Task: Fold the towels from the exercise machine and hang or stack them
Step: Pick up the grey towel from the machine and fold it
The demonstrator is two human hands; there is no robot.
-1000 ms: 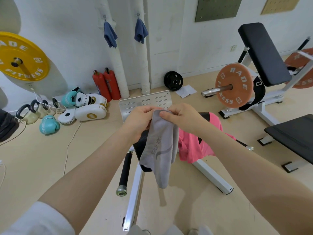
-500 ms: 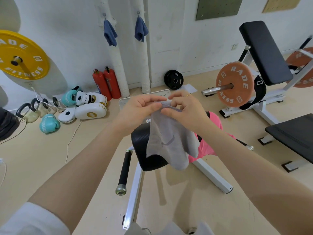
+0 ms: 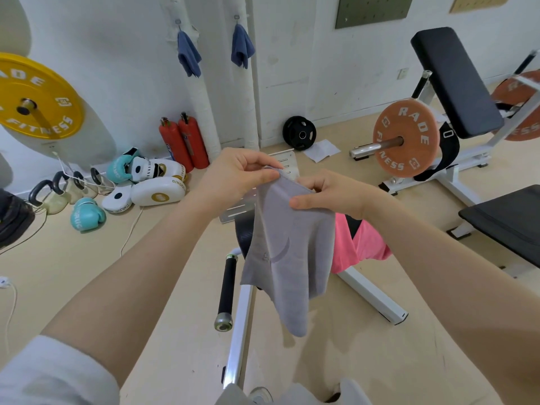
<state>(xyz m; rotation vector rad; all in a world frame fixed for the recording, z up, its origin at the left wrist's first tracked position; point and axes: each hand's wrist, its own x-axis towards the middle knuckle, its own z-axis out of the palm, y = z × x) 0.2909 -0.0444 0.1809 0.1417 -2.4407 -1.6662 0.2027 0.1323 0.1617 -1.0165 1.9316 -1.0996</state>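
Bottom left of the frame, a white sleeve [image 3: 43,372] is poking in, and both bare forearms are reaching up toward the middle. The left hand [image 3: 236,175] is pinching the top edge of a grey towel [image 3: 289,249] between thumb and curled fingers, and the right hand [image 3: 333,192] is gripping the same edge just beside it, thumb lying across the front. The towel is hanging down mid-frame, in front of the exercise machine [image 3: 238,317], where a pink towel [image 3: 359,244] is draping off the pad, right of centre. Further back, two blue towels [image 3: 188,54] are hanging on wall hooks at the top, with red extinguishers [image 3: 184,141] standing below them.
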